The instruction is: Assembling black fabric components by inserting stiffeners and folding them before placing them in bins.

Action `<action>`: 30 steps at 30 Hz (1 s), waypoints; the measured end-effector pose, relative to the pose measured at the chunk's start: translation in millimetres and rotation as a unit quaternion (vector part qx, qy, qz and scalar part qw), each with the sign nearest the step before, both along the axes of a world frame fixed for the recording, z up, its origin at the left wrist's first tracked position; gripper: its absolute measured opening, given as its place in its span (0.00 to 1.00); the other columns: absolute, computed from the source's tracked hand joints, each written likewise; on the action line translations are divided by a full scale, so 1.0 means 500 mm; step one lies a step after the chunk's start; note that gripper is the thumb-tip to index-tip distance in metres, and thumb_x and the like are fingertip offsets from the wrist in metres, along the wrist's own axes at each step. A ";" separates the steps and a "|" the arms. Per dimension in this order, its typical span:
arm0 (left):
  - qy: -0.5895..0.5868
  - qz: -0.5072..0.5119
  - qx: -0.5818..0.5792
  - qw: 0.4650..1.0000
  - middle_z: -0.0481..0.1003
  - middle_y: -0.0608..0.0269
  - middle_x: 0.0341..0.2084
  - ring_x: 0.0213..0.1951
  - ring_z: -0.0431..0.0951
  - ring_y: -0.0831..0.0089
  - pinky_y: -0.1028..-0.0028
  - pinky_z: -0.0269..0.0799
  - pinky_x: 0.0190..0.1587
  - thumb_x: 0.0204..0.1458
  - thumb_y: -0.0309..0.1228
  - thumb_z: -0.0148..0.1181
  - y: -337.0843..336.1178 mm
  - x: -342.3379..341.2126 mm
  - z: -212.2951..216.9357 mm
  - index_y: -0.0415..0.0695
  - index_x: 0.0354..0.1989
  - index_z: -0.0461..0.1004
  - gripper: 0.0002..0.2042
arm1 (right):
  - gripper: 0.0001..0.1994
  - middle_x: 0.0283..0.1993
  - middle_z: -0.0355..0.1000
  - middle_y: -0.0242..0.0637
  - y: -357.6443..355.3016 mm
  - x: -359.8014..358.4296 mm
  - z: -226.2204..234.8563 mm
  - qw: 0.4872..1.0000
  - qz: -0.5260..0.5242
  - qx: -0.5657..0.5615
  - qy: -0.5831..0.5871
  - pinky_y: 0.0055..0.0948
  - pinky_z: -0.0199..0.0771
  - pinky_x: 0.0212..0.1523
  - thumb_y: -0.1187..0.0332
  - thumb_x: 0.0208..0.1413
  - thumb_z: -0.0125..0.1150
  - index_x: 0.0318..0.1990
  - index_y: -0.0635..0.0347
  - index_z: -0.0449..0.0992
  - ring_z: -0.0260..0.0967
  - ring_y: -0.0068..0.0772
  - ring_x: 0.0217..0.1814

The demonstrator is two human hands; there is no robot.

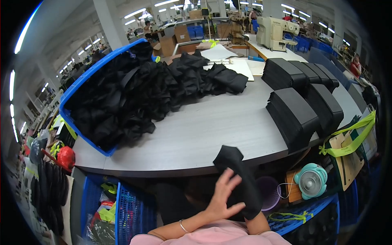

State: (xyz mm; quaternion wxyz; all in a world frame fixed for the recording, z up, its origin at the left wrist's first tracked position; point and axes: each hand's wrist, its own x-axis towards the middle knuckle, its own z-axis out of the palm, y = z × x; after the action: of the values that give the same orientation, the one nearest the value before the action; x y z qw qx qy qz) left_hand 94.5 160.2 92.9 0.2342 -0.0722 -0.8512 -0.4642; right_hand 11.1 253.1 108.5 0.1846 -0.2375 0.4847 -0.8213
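Observation:
A black fabric piece (241, 179), shaped like a sleeve or pouch, covers my right hand and wrist; only the bare right forearm (257, 223) shows below it, so those fingers are hidden. The piece stands upright, its folded top just over the table's front edge. Against its left side is my left hand (222, 196), fingers spread, with a bracelet (183, 227) on the wrist. Whether the left fingers press the cloth or only hover by it, I cannot tell. Loose black fabric pieces (134, 85) spill out of a tilted blue crate (63, 104) onto the grey table (192, 132).
Neat stacks of flat black pieces (292, 114) stand at the table's right. Behind them is a cream sewing machine (271, 34). Below the edge are a turquoise fan (311, 181), a purple bin (269, 194) and blue crates (136, 208). A red bundle (65, 158) hangs left.

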 end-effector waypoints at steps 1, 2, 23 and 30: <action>0.010 0.019 0.051 0.998 0.59 0.46 0.67 0.69 0.57 0.53 0.62 0.52 0.70 0.50 0.35 0.67 -0.015 -0.004 0.004 0.41 0.69 0.57 0.37 | 0.17 0.60 0.69 0.41 0.000 0.010 0.008 1.000 -0.004 0.002 0.008 0.30 0.68 0.59 0.74 0.64 0.52 0.59 0.68 0.69 0.68 0.33 0.60; -0.018 0.051 0.084 0.995 0.58 0.46 0.67 0.70 0.57 0.54 0.63 0.51 0.70 0.51 0.36 0.66 -0.032 -0.008 0.009 0.40 0.70 0.55 0.39 | 0.18 0.61 0.69 0.42 0.002 0.021 0.015 1.000 -0.005 0.007 0.017 0.30 0.68 0.60 0.74 0.64 0.52 0.60 0.68 0.69 0.67 0.33 0.61; 0.019 -0.043 0.101 0.994 0.78 0.66 0.36 0.41 0.75 0.74 0.74 0.70 0.47 0.59 0.28 0.59 0.039 0.046 -0.014 0.40 0.39 0.77 0.05 | 0.14 0.52 0.70 0.41 0.000 -0.087 -0.080 0.910 -0.258 0.095 0.309 0.34 0.66 0.57 0.67 0.62 0.55 0.51 0.68 0.71 0.66 0.35 0.57; -0.002 0.090 0.315 0.945 0.68 0.71 0.23 0.27 0.66 0.83 0.78 0.65 0.32 0.67 0.34 0.51 -0.040 -0.052 -0.026 0.39 0.35 0.73 0.11 | 0.03 0.41 0.70 0.32 -0.104 -0.092 -0.122 0.993 -0.105 -0.020 -0.054 0.27 0.68 0.47 0.70 0.60 0.58 0.38 0.57 0.71 0.66 0.26 0.46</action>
State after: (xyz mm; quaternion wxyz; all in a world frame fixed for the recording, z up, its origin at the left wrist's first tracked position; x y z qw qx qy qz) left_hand 68.4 140.4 80.0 0.2839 0.0827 -0.6650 -0.6858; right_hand -34.7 201.0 47.7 0.1178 -0.1442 0.4796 -0.8575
